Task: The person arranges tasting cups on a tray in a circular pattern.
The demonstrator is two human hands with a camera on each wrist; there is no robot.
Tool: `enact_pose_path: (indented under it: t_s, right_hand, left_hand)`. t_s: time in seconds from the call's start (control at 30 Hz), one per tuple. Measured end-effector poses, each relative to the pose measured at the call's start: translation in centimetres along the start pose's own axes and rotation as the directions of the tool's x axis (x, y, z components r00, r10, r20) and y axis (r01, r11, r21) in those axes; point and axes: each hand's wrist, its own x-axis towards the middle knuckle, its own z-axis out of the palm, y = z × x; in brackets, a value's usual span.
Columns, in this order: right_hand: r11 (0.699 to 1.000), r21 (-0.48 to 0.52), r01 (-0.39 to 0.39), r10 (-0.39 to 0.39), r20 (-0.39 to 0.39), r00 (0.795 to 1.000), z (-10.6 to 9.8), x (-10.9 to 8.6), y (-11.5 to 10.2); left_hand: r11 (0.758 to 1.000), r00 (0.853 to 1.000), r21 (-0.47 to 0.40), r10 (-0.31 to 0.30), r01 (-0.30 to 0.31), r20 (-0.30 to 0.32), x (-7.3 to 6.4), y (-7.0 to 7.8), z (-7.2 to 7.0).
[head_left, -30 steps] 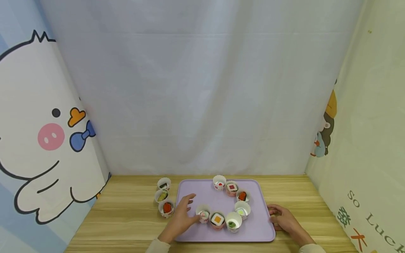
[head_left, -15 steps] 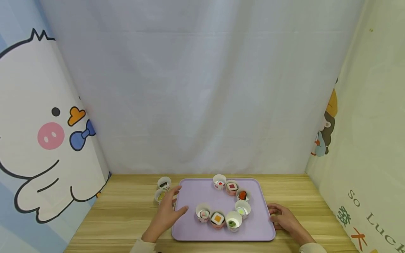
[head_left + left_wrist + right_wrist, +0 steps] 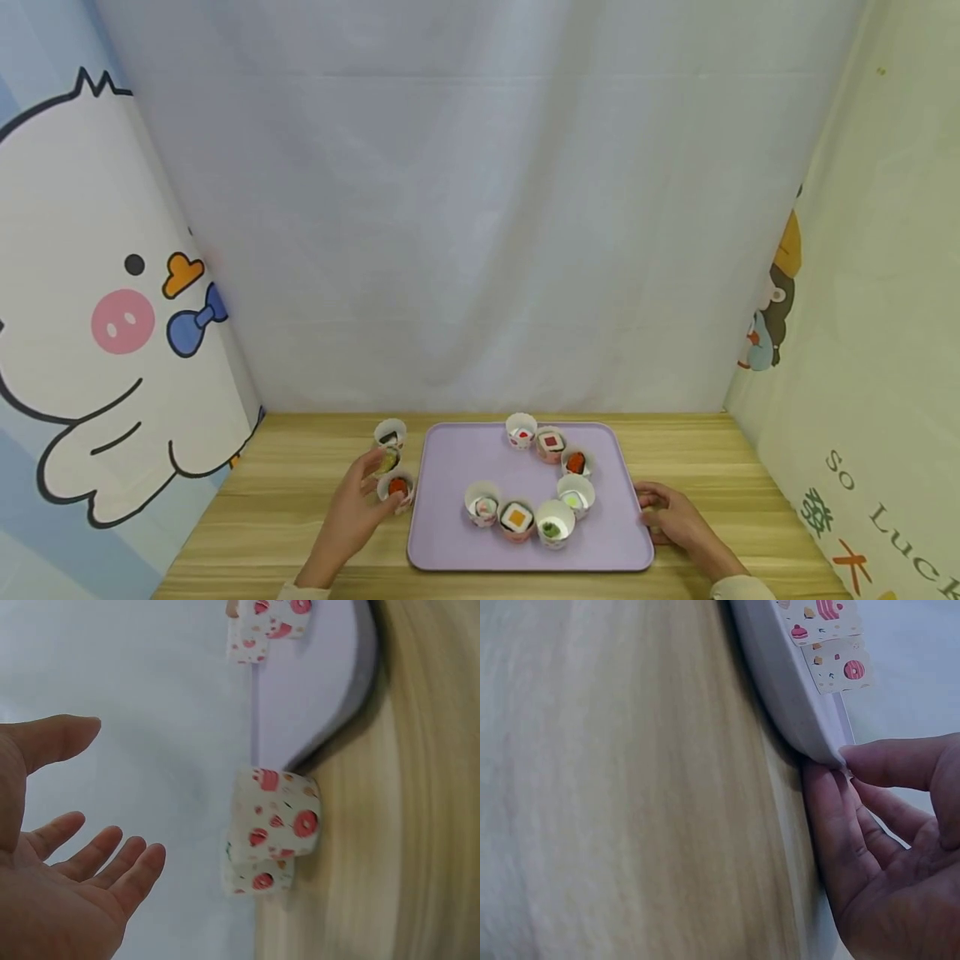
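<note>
One pale curtain (image 3: 480, 233) is hung behind one wood-grained table (image 3: 285, 508). On it one lilac tray (image 3: 457, 454) is set, its right edge pinched by the right hand (image 3: 670, 517), thumb above and fingers tucked beneath. The left hand (image 3: 351, 507) is held with thumb and fingers spread wide, near the closest cup; a gap is seen in the left wrist view. Ten printed paper cups (image 3: 554, 541) are counted: seven in a curve on the tray, three in a row just left. In that closest cup, one red-topped piece (image 3: 397, 487) is seen.
</note>
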Motion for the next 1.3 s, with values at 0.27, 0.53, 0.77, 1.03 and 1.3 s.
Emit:
enact_pose_path:
  t_s: [0.27,0.53,0.77,1.03,1.3]
  right_hand:
    - [1.000,0.008,0.005,-0.005,0.015,1.000,-0.1,-0.2,-0.1]
    - [1.000,0.015,0.004,-0.004,0.016,1.000,0.0,-0.1,0.1]
    - [1.000,0.009,0.002,-0.002,0.012,1.000,0.0,-0.1,0.0]
    - [1.000,0.007,0.005,-0.005,0.006,1.000,0.1,-0.2,-0.1]
    - [1.000,-0.007,0.007,-0.007,0.001,1.000,0.0,-0.2,-0.1]
  left_hand:
    - [0.995,0.994,-0.016,-0.101,0.101,-0.032,-0.5,-1.7,-0.3]
    - [0.992,0.991,-0.005,-0.128,0.128,-0.028,-0.8,-3.6,0.1]
    - [0.987,0.987,-0.004,-0.159,0.159,-0.019,-0.7,-5.2,0.9]
    - [0.990,0.991,-0.060,-0.129,0.127,-0.021,-0.1,-6.2,2.2]
    - [0.991,0.991,0.009,-0.133,0.134,-0.025,0.8,-6.3,3.0]
